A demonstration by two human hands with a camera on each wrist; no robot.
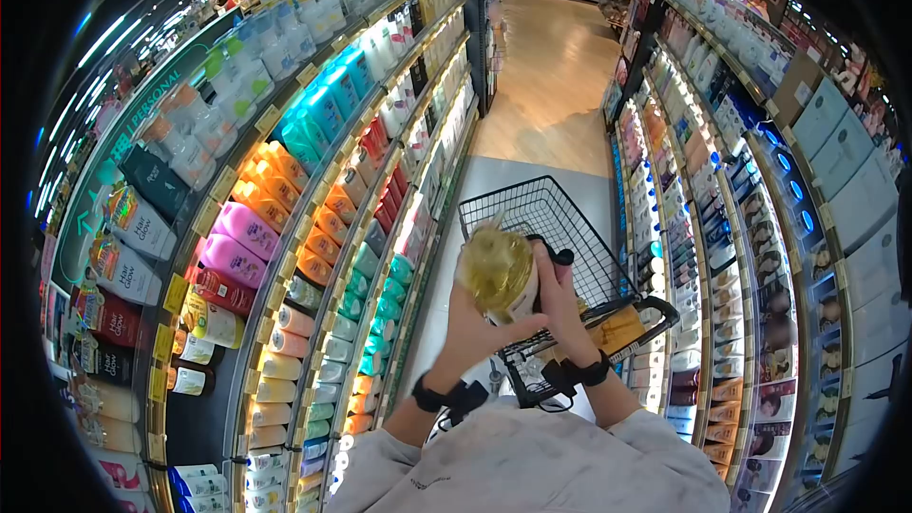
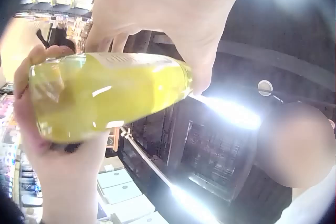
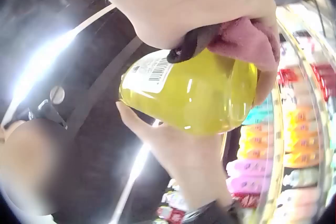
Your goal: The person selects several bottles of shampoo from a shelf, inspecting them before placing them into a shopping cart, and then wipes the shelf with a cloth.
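A clear bottle of yellow liquid (image 1: 499, 271) is held up between both hands in front of the chest. My left hand (image 1: 467, 331) grips it from the left side. From the right, my right hand (image 1: 560, 302) holds its other side, and in the right wrist view a pink soft item with a black strap (image 3: 244, 43) is tucked under that hand's fingers. A white label with a barcode (image 3: 152, 74) shows on the bottle (image 3: 205, 98) there. The left wrist view shows the bottle (image 2: 105, 95) lying sideways across the picture, its broad end by the right hand's fingers.
A black wire shopping cart (image 1: 546, 214) stands just ahead, with a brown package (image 1: 613, 328) near its handle. Shelves of bottles (image 1: 252, 237) line the left; shelves of boxes and bottles (image 1: 731, 275) line the right. The aisle floor (image 1: 551, 66) runs on ahead.
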